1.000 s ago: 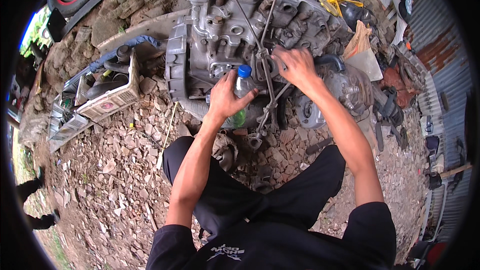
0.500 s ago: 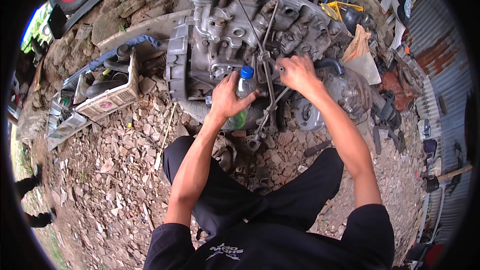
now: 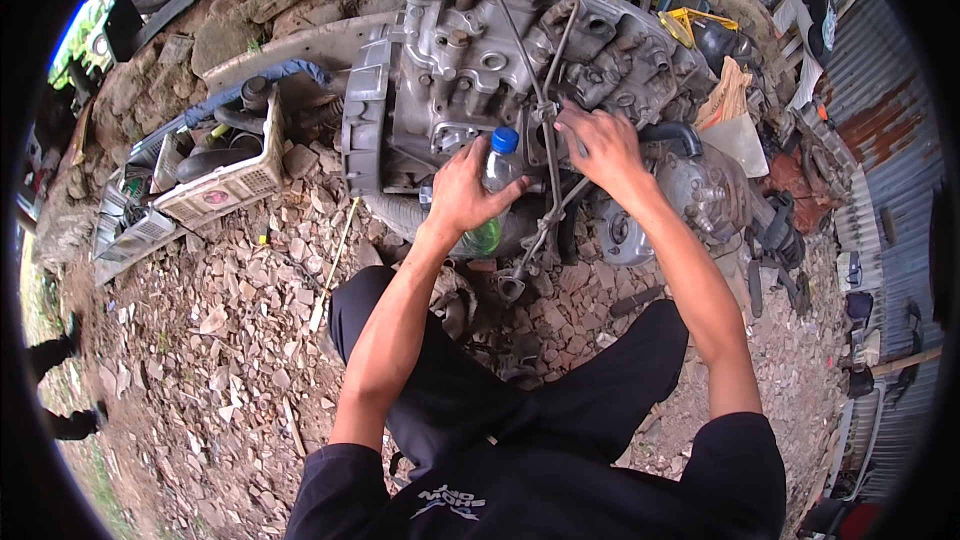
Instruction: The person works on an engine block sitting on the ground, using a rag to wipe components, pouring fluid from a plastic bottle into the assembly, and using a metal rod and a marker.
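My left hand [image 3: 468,190] is closed around a clear plastic bottle [image 3: 497,172] with a blue cap and green liquid low inside. Its thumb lies across the bottle's front. The bottle stands against the near side of a large grey metal engine [image 3: 490,60]. Just to the right, my right hand [image 3: 603,148] has its fingers bent together close to the engine, beside the thin metal rods [image 3: 545,110]. Whatever small thing those fingers pinch is too dark and hidden to name. A curved black hose [image 3: 675,132] runs right of that hand.
A round grey metal housing [image 3: 690,205] sits on the broken-stone ground [image 3: 240,340] at right. At left are a white plastic crate [image 3: 225,185] of parts and a stone wall [image 3: 225,40]. Another person [image 3: 815,15] is at the far right, near corrugated sheeting [image 3: 895,130].
The whole view has shifted slightly. My right hand's fingertips have come nearer to the rods, and the small round-ended piece seen between them is now mostly hidden. My left hand stays on the bottle.
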